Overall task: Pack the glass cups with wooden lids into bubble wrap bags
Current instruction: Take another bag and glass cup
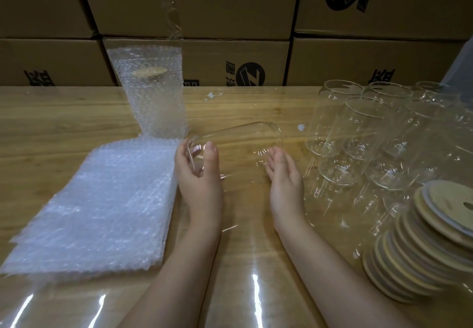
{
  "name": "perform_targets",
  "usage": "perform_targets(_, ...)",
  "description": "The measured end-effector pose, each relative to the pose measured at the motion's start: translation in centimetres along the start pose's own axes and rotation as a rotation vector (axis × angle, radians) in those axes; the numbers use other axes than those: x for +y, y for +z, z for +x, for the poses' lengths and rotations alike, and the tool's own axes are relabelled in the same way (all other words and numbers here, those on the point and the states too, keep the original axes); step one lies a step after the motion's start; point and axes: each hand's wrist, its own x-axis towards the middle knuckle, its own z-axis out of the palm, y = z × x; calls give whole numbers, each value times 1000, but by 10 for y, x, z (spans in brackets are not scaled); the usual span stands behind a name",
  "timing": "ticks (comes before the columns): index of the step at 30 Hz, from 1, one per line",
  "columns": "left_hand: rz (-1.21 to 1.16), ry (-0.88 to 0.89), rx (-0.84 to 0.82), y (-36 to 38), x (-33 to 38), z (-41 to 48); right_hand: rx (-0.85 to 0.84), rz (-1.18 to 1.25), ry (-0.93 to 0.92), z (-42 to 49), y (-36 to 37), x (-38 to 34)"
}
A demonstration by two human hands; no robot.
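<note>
A clear glass cup [238, 141] lies on its side above the table's middle. My left hand [198, 171] grips its base end with curled fingers and thumb. My right hand [282, 174] is beside the cup's rim end with straight fingers; whether it touches the glass I cannot tell. A stack of flat bubble wrap bags [97, 210] lies to the left. Behind it stands one upright bubble wrap bag [153, 97] holding a cup with a wooden lid. Several bare glass cups [363, 128] stand at the right, and a leaning pile of wooden lids [419, 248] lies in front of them.
The wooden table [64, 128] has a glossy clear cover. Stacked cardboard boxes [230, 7] form a wall along its far edge. Small white scraps [212, 94] lie near the back of the table.
</note>
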Motion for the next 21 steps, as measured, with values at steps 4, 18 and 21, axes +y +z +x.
perform_targets(4,52,13,-17,0,-3,2,-18,-25,-131,-3,-2,-2)
perform_targets(18,25,-22,-85,-2,1,0,38,-48,-281,-6,-3,-9)
perform_targets(21,-82,-80,-77,-3,1,6,-3,54,-129,-6,-5,-11)
